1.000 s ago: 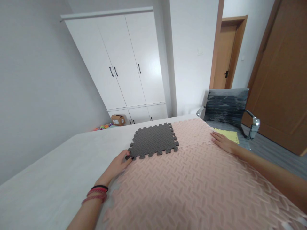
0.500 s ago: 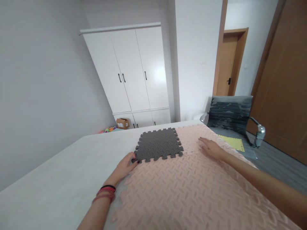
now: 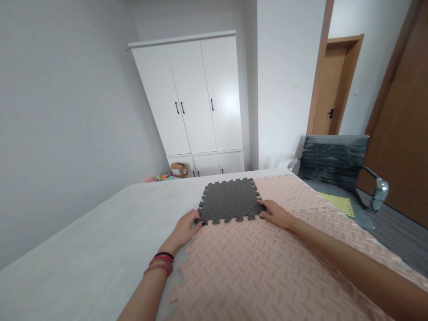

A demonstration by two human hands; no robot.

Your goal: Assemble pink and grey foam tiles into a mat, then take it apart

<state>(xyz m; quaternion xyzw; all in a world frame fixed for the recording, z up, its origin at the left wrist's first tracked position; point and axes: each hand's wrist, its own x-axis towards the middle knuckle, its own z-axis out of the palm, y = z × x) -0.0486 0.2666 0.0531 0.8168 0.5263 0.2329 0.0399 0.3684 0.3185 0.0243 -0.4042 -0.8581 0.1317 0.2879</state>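
A dark grey foam tile (image 3: 230, 200) with toothed edges lies flat at the far end of the white surface. Its near edge borders the large pink foam mat (image 3: 247, 263), and more pink tile (image 3: 281, 189) lies to its right. My left hand (image 3: 187, 227) grips the tile's near left corner, thumb on top. At the near right corner, my right hand (image 3: 274, 214) has its thumb and fingers closed on the tile's edge. Red and black bands circle my left wrist.
The white surface (image 3: 100, 232) extends to the left. Behind it stand a white wardrobe (image 3: 197, 98) and a cardboard box (image 3: 179, 169). A dark chair (image 3: 334, 158) with a yellow sheet (image 3: 337, 204) on its seat is at the right.
My right hand has moved left from the pink tile onto the grey tile's near right corner. My left hand stays at the left corner. The view has shifted slightly.
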